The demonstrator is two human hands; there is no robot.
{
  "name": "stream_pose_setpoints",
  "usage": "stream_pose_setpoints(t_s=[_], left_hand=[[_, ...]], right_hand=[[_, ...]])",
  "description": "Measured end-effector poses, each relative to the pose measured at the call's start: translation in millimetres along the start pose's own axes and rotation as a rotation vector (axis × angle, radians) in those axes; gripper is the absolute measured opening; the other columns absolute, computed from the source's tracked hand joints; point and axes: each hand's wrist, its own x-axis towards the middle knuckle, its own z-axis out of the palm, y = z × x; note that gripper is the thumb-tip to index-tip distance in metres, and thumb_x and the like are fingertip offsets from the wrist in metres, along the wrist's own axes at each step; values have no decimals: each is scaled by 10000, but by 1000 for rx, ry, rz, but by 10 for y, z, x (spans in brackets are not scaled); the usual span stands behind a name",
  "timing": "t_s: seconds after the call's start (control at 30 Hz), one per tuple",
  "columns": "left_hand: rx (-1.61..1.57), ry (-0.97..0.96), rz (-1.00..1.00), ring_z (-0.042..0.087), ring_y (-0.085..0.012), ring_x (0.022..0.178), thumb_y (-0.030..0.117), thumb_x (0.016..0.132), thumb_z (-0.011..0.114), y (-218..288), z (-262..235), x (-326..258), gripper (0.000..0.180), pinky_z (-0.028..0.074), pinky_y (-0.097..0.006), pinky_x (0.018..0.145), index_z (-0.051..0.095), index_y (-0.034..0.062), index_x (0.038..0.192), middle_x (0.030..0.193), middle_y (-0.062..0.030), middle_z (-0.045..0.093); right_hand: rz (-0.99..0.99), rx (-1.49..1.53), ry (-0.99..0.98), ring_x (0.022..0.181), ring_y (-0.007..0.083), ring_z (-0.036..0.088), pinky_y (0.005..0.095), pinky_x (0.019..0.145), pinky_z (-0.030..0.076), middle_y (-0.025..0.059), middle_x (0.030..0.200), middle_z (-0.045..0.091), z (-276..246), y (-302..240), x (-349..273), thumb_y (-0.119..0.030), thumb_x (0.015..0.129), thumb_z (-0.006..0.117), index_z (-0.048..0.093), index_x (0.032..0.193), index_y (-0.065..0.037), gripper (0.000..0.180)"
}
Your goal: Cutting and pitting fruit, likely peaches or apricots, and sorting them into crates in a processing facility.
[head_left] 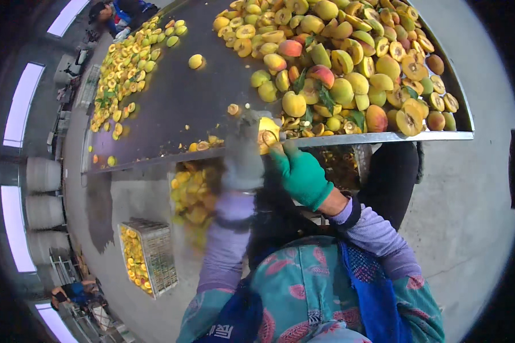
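Note:
At the near edge of the metal table (154,158), my right hand (304,174), in a green glove, is closed on a yellow peach (268,132). A cut face with the pit hollow is turned toward me. My left hand (243,151), in a grey glove, is against the peach's left side, smeared by motion, so its fingers and anything in them are not clear. A big heap of whole and halved peaches (349,74) with some green leaves lies just beyond my right hand. Small scraps and pits lie on the table to the left of my left hand.
A second pile of cut peaches (129,71) runs along the table's left side. Below the edge are a blurred load of peach halves (191,194) and a dark bin of scraps (339,163). A plastic crate (160,260) of peaches stands on the floor. Other people (77,291) are farther off.

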Motion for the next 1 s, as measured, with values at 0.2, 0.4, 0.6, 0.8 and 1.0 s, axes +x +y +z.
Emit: stream_pose_setpoints(t_s=[0.2,0.4,0.6,0.8,1.0], left_hand=[[-432,69,-300,575,-267,911,306,961,304,367,9,44,385,433,-372,820,589,65,1059,1010,-140,612],[-235,-13,-362,575,-204,826,365,953,318,527,-98,23,440,432,-350,766,635,60,948,885,-88,643],[120,17,211,568,-275,747,305,930,388,124,-68,70,354,455,-361,724,614,47,1018,845,-127,643],[-663,-137,-658,593,-201,812,292,896,434,342,-151,-124,334,496,-320,671,566,47,1081,966,-77,603],[-83,73,-501,595,-267,863,252,813,585,-373,-802,-874,283,465,-364,778,579,60,1021,965,-113,616]], right_hand=[[78,150,-71,625,454,565,532,530,422,276,651,561,-41,-130,-52,-376,941,373,465,943,8,395],[40,144,-101,632,489,536,540,558,422,279,670,556,55,-27,-74,-383,945,351,477,947,20,422],[682,1292,-567,463,246,464,357,455,388,49,537,481,-87,-267,-69,-440,937,367,507,825,-109,376],[584,2110,-885,372,72,318,252,411,277,-73,485,337,8,-167,-192,-506,945,284,486,850,-138,430],[672,2165,-929,390,81,347,258,428,301,-60,495,361,-304,39,-305,-512,941,285,507,892,-137,439]])
